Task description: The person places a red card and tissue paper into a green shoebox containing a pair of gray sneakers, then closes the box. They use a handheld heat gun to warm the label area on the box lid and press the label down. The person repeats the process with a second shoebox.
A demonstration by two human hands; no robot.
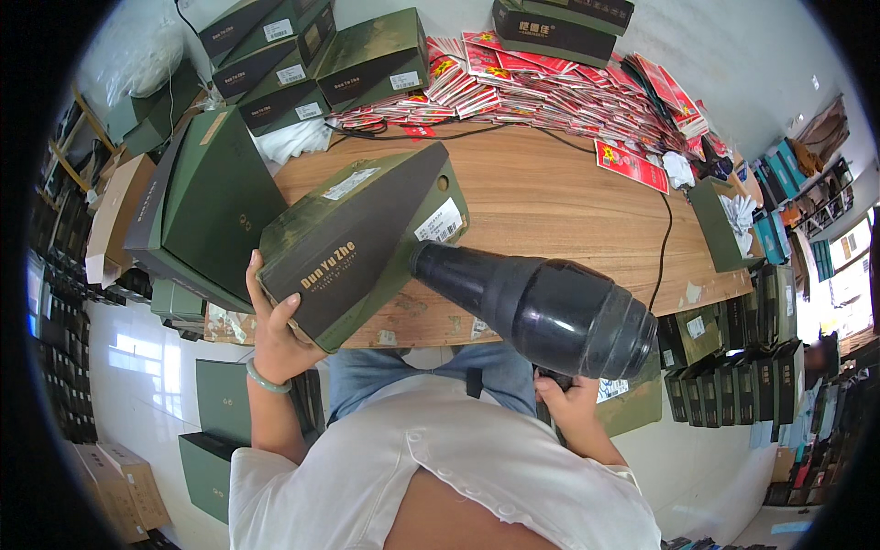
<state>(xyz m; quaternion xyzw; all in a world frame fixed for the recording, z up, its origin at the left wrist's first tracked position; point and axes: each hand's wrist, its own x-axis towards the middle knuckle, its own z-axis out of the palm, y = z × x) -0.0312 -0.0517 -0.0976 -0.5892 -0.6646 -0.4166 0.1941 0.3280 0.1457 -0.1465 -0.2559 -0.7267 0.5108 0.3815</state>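
A green and dark brown shoe box [367,238] is tilted above the table's front edge. My left hand [280,335] grips its near left end, thumb on the dark side and fingers along the edge. In my right hand [570,403] is the handle of a black hair dryer [559,312]. The dryer's nozzle points left, right at the box's end, beside a white barcode label [438,221]. Whether the nozzle touches the box I cannot tell. My right fingers are partly hidden under the dryer's body.
Green shoe boxes [206,183] stand at the left of the wooden table [550,206], with more stacked behind. Red printed cards [550,96] are heaped along the back. A black cord [666,247] runs down the table's right side. Boxes [733,385] are stacked at the right.
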